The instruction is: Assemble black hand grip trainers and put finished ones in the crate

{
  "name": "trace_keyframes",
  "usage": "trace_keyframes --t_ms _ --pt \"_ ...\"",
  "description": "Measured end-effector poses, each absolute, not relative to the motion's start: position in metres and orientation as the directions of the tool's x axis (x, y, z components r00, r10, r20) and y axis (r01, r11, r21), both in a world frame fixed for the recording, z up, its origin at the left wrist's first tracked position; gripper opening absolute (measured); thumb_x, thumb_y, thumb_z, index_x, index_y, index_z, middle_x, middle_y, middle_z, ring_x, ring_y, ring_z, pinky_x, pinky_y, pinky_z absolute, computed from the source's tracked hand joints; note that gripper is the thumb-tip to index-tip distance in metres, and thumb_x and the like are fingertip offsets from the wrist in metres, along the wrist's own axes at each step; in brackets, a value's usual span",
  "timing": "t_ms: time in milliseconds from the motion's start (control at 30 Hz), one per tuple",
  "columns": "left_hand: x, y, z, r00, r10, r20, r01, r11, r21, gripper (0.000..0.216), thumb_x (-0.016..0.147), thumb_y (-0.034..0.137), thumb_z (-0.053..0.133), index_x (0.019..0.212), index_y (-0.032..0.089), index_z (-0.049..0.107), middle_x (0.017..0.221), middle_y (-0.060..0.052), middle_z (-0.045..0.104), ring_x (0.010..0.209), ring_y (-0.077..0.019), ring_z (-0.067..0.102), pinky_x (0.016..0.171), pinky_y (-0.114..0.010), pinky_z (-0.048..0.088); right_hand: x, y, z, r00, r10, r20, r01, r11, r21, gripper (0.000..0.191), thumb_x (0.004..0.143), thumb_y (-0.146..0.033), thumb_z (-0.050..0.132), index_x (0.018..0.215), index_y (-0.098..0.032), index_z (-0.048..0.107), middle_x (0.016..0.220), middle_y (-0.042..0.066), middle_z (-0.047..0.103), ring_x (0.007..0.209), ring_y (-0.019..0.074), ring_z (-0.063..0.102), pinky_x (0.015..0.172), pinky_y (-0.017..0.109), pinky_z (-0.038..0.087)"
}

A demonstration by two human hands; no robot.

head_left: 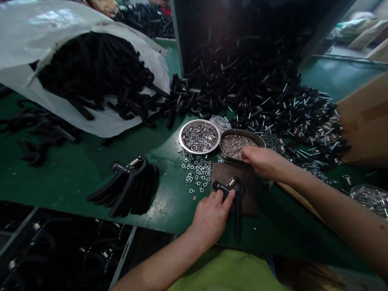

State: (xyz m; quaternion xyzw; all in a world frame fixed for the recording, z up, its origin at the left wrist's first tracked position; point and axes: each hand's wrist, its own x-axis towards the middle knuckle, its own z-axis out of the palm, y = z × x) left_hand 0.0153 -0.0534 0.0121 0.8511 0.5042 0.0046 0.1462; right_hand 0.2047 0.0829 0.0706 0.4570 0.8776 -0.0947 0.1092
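Note:
My left hand (212, 214) is closed around the handle of a black hand gripper (233, 198) that lies on a small brown pad (222, 171) on the green table. My right hand (263, 159) reaches into the right metal dish (257, 139) of small brownish parts, fingers pinched at its near rim; what they hold is too small to see. A second round dish (184, 135) with shiny nuts stands just left of it. Loose washers (198, 171) lie scattered between the dishes and the pad.
A stack of finished black hand grippers (130, 188) lies to the left. A white bag (91, 117) spills black handles at back left. A large heap of black handles with metal rods (273, 97) fills the back. A cardboard box (366, 121) stands right; another dish (371, 198) sits far right.

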Motion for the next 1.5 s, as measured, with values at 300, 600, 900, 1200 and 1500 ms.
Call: trace_keyframes --t_ms 300,600,900,1200,1500 --pt "-0.005 0.013 0.044 0.444 0.895 -0.037 0.826 -0.393 0.403 0.027 0.093 0.033 0.04 0.106 0.024 0.061 0.093 -0.005 0.06 0.083 -0.0176 0.059 0.066 -0.027 0.048 0.18 0.18 0.051 -0.395 0.916 -0.073 0.898 0.368 -0.242 0.022 0.083 -0.019 0.049 0.096 -0.02 0.066 0.095 0.006 0.069 0.088 0.0193 0.062 0.075 0.03 0.043" --pt "0.014 0.197 0.053 0.214 0.977 0.01 0.939 -0.208 0.272 0.027 0.089 0.023 0.043 0.106 0.017 0.063 0.104 -0.01 0.066 0.098 -0.0217 0.061 0.083 -0.033 0.047 0.135 0.246 0.017 -0.258 0.959 -0.12 0.946 0.225 -0.232 0.021 0.078 -0.024 0.058 0.092 -0.014 0.071 0.101 0.018 0.068 0.099 0.0311 0.062 0.08 0.037 0.045" --pt "0.031 0.253 0.033 0.13 0.975 -0.18 0.984 -0.104 0.147 0.032 0.08 0.024 0.057 0.107 0.008 0.066 0.105 -0.021 0.066 0.106 -0.0288 0.06 0.088 -0.036 0.047 0.138 0.252 0.013 -0.189 0.976 -0.112 0.923 0.138 -0.359 0.019 0.077 -0.019 0.056 0.091 -0.013 0.067 0.101 0.016 0.068 0.097 0.0281 0.061 0.079 0.037 0.046" --pt "0.033 0.261 0.023 0.161 0.963 -0.218 0.981 -0.132 0.143 0.034 0.078 0.024 0.059 0.108 0.01 0.066 0.109 -0.019 0.065 0.106 -0.0299 0.059 0.089 -0.038 0.046 0.191 0.162 0.053 -0.275 0.956 -0.102 0.598 0.086 -0.797 0.013 0.082 -0.024 0.051 0.09 -0.015 0.057 0.079 0.004 0.064 0.056 0.0095 0.051 0.052 0.024 0.042" --pt "0.02 0.233 0.027 0.161 0.985 -0.062 0.964 -0.143 0.224 0.03 0.082 0.026 0.053 0.106 0.015 0.067 0.104 -0.013 0.066 0.101 -0.026 0.06 0.087 -0.038 0.047 0.216 0.046 0.025 -0.347 0.902 -0.258 0.549 -0.027 -0.835 0.012 0.073 -0.028 0.06 0.076 -0.017 0.063 0.077 0.001 0.062 0.072 0.0147 0.057 0.065 0.028 0.043"
